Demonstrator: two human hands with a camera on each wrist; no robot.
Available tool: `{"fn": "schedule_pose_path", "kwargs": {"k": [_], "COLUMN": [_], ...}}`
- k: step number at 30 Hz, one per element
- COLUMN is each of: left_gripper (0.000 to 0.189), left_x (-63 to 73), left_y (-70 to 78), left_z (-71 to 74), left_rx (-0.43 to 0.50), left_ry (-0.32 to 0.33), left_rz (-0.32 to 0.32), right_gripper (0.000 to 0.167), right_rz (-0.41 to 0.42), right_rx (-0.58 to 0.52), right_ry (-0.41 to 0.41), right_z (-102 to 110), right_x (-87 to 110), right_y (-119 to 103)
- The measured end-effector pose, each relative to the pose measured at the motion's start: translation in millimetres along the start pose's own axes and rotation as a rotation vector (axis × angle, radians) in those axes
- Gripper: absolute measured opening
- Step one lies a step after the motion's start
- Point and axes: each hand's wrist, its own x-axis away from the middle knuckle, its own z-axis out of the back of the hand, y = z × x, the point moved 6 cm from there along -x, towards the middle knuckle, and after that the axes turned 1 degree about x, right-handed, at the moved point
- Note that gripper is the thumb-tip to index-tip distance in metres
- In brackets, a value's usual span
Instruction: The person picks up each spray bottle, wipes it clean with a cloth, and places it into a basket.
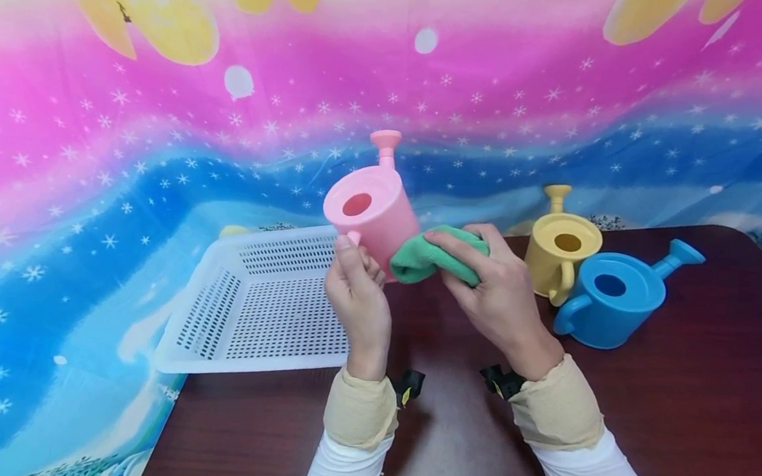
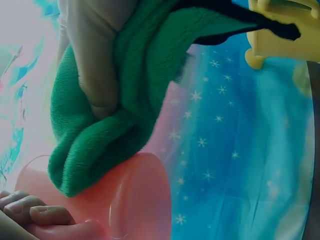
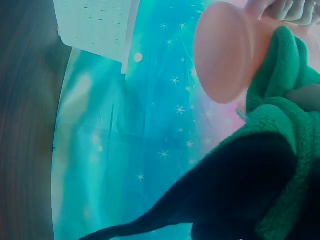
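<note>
A pink watering can (image 1: 382,216) is held up in the air, its spout pointing away and its round top opening facing me. My left hand (image 1: 358,303) grips it by the handle; in the left wrist view the curled fingers (image 2: 37,210) show around that handle. My right hand (image 1: 493,290) holds a bunched green cloth (image 1: 436,256) against the can's right side. Folds of the green cloth (image 2: 100,150) touch the pink wall in the left wrist view. From the right wrist, the can's base (image 3: 220,52) is visible beside the cloth (image 3: 275,75).
A white perforated basket (image 1: 200,362) stands on the left of the dark wooden table (image 1: 446,449). Yellow (image 1: 546,253) and blue (image 1: 614,313) watering cans stand close together on the right. Behind the table hangs a colourful snowflake-patterned cloth (image 1: 340,65).
</note>
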Motion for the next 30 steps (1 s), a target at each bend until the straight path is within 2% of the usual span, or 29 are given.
{"fn": "schedule_pose_path", "kwargs": {"k": [4,8,12,20,25,30], "left_gripper": [0.045,0.046,0.043,0.041,0.041,0.041], "left_x": [-0.7,1.0,3.8,9.5,11.6,12.8], "left_y": [1.3,1.4,-0.3,-1.0,-1.4,-2.6], "left_z": [0.7,0.0,-2.7,-7.4,-8.7,-10.6], "left_rx": [-0.001,-0.059,-0.174,-0.374,-0.442,-0.453], "left_ry": [-0.007,-0.015,-0.03,-0.061,-0.078,-0.097], "left_rz": [-0.018,-0.014,-0.015,-0.074,-0.09,-0.082], "right_gripper": [0.052,0.051,0.049,0.046,0.046,0.045], "right_rz": [-0.023,-0.029,-0.027,-0.049,-0.082,-0.097], "right_rx": [0.017,0.011,-0.019,-0.083,-0.118,-0.123], "right_ry": [-0.054,-0.059,-0.004,0.136,0.196,0.231], "right_z": [-3.3,-4.0,-1.5,6.8,11.1,16.0], "right_x": [1.1,1.0,0.2,0.6,0.4,0.1], "right_y": [1.8,1.7,0.9,0.6,1.4,1.6]}}
